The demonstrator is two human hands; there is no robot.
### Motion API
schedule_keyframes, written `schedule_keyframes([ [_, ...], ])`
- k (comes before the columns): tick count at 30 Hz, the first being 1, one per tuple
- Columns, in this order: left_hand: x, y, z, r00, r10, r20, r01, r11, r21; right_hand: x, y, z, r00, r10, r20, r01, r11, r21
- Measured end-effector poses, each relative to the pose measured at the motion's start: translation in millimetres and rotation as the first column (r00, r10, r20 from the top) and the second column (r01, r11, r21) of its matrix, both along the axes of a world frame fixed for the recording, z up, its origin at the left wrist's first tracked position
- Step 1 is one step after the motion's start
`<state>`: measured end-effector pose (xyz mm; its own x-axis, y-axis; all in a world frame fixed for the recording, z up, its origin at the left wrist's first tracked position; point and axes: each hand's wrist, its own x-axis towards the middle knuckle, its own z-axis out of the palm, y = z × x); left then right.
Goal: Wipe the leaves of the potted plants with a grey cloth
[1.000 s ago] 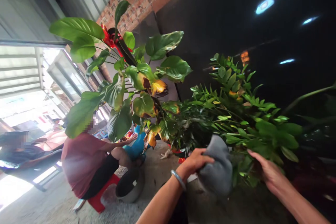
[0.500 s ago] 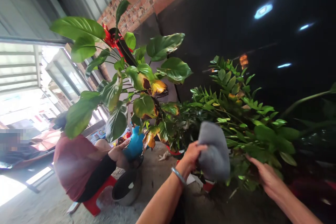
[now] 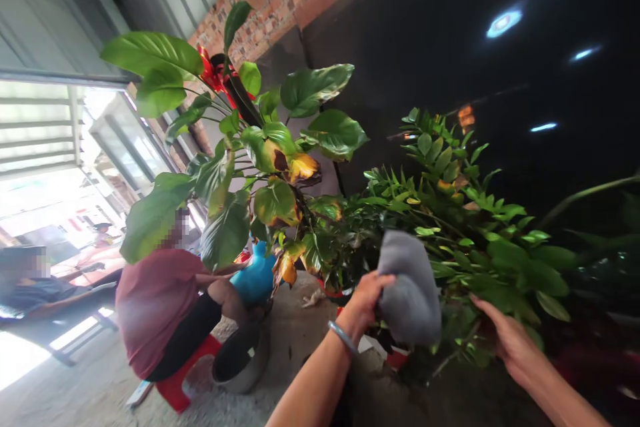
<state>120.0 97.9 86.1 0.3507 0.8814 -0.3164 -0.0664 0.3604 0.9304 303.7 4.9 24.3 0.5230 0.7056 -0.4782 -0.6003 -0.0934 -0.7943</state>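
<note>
My left hand [image 3: 371,297], with a bracelet at the wrist, grips the edge of a soft grey cloth [image 3: 410,287]. The cloth is bunched and hangs before the lower leaves of a bushy green plant [image 3: 450,213]. My right hand [image 3: 505,333] reaches to the lower right side of that plant, one digit stretched out against the leaves. Its other fingers are partly hidden in shadow and foliage; I see nothing held in it. Left of the cloth stands a tall broad-leaved plant [image 3: 273,200] with several yellowed, browned leaves and a red bow [image 3: 213,72].
A person in a dark red shirt [image 3: 160,300] sits on a red stool [image 3: 175,380] at left, beside a blue object [image 3: 255,273] and a dark tub [image 3: 240,360]. Another person [image 3: 30,290] reclines farther left. Behind the plants is a dark glossy panel [image 3: 400,47].
The seated person has leaned and turned, the head now partly showing behind a leaf. My hands have barely shifted; the cloth stays in my left hand, my right hand stays at the leaves.
</note>
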Motion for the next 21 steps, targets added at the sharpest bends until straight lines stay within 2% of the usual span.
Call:
schedule_keyframes([
  [2, -13, -16, -8.6, 0.978, -0.172, -0.118, 0.167, 0.984, -0.054, 3, -1, -0.2, 1.0, -0.015, 0.025, 0.015, 1.0, 0.01],
  [4, -26, -25, -4.2, 0.938, -0.299, -0.176, 0.292, 0.954, -0.068, 5, -2, 0.3, 0.998, -0.042, 0.051, 0.041, 0.999, 0.021],
  [5, -31, -26, 2.5, 0.933, -0.32, -0.165, 0.316, 0.947, -0.048, 6, -2, 0.8, 0.998, -0.048, 0.049, 0.047, 0.999, 0.026],
  [7, -34, -19, 20.2, 0.959, -0.278, -0.043, 0.28, 0.959, 0.036, 6, -2, 1.9, 1.0, -0.027, 0.009, 0.026, 0.999, 0.021],
  [9, -31, -5, 35.3, 0.975, -0.175, 0.141, 0.161, 0.981, 0.106, 4, -2, 2.9, 0.999, -0.005, -0.037, 0.005, 1.0, 0.006],
  [11, -25, 8, 39.1, 0.963, -0.052, 0.265, 0.025, 0.994, 0.103, 2, -1, 3.0, 0.999, -0.013, -0.051, 0.012, 1.0, -0.011],
  [12, -24, 10, 35.7, 0.962, -0.004, 0.272, -0.02, 0.996, 0.084, 2, 0, 2.6, 0.999, -0.02, -0.046, 0.019, 1.0, -0.018],
  [14, -26, 7, 20.7, 0.987, -0.002, 0.161, -0.006, 0.999, 0.047, 2, 1, 0.5, 1.0, -0.024, -0.012, 0.024, 1.0, -0.015],
  [16, -35, -7, 3.0, 0.991, -0.124, -0.041, 0.125, 0.992, 0.016, 4, 1, -3.2, 0.999, -0.032, 0.033, 0.032, 0.999, -0.001],
  [17, -41, -15, -3.3, 0.971, -0.199, -0.135, 0.2, 0.98, -0.004, 6, 1, -5.5, 0.998, -0.038, 0.054, 0.038, 0.999, 0.006],
  [19, -54, -29, -5.3, 0.921, -0.314, -0.231, 0.314, 0.949, -0.038, 9, 1, -10.2, 0.996, -0.04, 0.086, 0.04, 0.999, 0.0],
  [21, -64, -33, 6.8, 0.928, -0.324, -0.186, 0.329, 0.944, -0.009, 10, 2, -14.1, 0.996, -0.022, 0.091, 0.023, 1.0, -0.009],
])
